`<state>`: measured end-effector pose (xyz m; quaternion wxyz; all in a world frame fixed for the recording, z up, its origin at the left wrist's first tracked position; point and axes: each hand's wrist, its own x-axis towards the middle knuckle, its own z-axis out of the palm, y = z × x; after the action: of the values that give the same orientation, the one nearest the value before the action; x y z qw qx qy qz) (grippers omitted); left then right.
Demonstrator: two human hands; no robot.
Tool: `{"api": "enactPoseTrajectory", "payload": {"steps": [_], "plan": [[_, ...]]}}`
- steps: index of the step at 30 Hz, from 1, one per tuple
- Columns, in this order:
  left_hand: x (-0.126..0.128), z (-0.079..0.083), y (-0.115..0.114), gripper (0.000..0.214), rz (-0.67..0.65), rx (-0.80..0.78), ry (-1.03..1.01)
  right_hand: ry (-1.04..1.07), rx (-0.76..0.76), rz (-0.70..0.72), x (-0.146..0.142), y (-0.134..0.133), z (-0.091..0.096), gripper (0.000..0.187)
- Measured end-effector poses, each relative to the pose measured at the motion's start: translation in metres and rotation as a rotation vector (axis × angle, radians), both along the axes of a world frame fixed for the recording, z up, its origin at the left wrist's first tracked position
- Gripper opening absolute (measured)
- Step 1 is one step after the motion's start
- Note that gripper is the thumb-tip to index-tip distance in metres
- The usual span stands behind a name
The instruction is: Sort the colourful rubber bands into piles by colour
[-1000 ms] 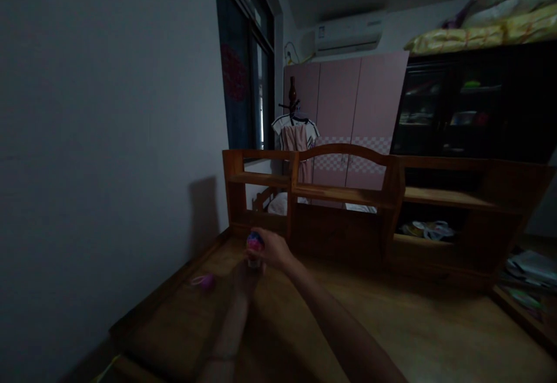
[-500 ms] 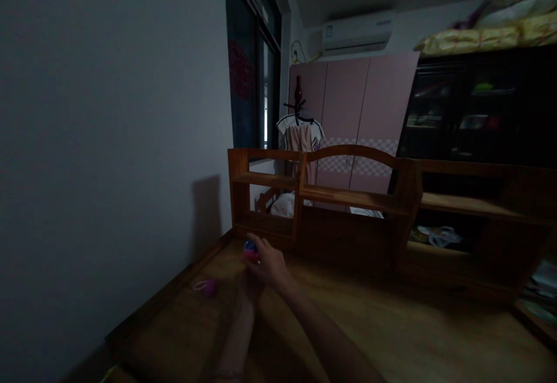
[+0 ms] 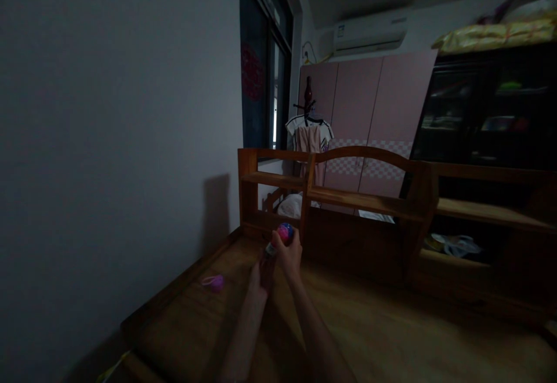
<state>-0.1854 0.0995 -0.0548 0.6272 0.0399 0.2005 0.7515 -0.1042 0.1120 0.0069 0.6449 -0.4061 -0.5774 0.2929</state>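
Observation:
My right hand [image 3: 290, 257] is closed around a small pink and blue ball [image 3: 285, 232], its fingers curled over the side and lower part. Just below and to the left, my left hand [image 3: 266, 273] lies in shadow, apparently closed. A small pale piece [image 3: 270, 249] shows between it and the ball; what it belongs to is not clear. On the wooden bed board, left of my hands, rests a small purple object with a pale loop [image 3: 216, 282].
The wooden board [image 3: 374, 307] stretches out under my arms. A wooden headboard with shelves [image 3: 369, 200] stands ahead, with a plastic bag [image 3: 455, 245] on its right shelf. A white wall [image 3: 130, 139] rises at left. Beyond are a pink wardrobe [image 3: 352, 98] and hanging clothes [image 3: 308, 133].
Both hands have shifted to the right and the ball has come up, now showing above the right hand's fingers. The pale piece has come into sight. My view has turned slightly left.

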Motion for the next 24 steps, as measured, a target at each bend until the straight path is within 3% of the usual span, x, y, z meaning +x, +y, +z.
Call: {"api": "enactPoseTrajectory", "payload": {"steps": [7,16,24], "plan": [[0.006,-0.003,0.002,0.024,0.012,-0.012,0.029,0.004,0.009,0.034,0.015,0.011,0.005,0.044],[0.014,0.012,-0.014,0.024,-0.090,0.151,0.134,-0.097,-0.044,0.170,0.018,0.020,0.013,0.044],[0.017,0.002,-0.009,0.026,-0.082,0.133,0.174,-0.111,-0.062,0.188,0.019,0.018,0.013,0.044]]}}
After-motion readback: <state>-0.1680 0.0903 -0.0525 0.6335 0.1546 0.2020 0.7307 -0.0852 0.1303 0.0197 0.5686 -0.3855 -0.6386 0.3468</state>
